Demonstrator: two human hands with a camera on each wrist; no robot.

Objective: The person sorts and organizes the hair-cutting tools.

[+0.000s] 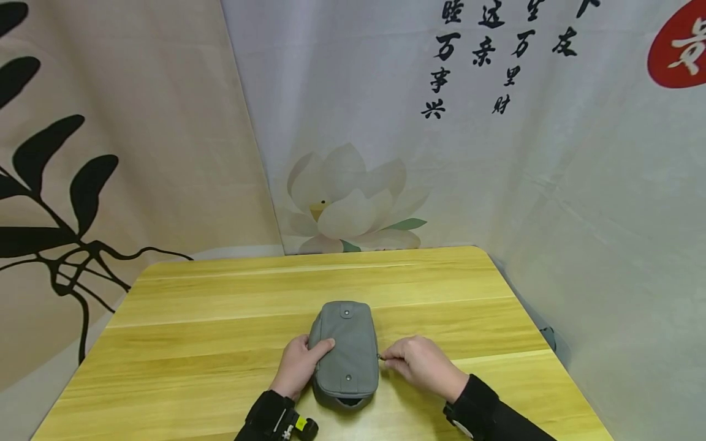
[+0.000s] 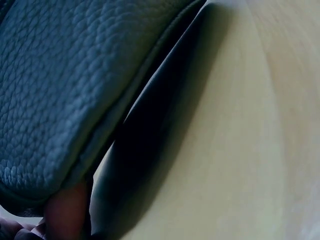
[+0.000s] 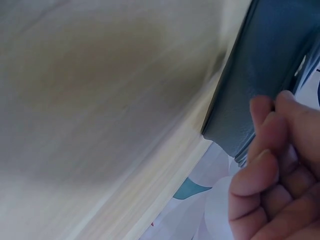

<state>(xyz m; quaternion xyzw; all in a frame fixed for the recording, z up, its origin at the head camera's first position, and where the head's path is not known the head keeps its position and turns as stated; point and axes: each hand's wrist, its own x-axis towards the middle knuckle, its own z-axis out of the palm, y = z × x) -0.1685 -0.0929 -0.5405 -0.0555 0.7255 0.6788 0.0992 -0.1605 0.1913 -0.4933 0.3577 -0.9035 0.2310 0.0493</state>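
A grey zip pouch with two snap studs on its top face lies near the table's front. My left hand grips its left side, thumb laid over the top. Pebbled grain shows on the pouch in the left wrist view, with one finger under its edge. On the right side, my right hand pinches a small zipper pull between thumb and forefinger. The right wrist view shows the pinching hand close against the pouch's side wall; the fingertips mostly hide the pull.
The pouch rests on a yellow wood-grain table. Behind it hangs a cloth backdrop with a lotus, dark leaves and black characters. More pale cloth runs along the right edge. A dark band with a small device circles the left wrist.
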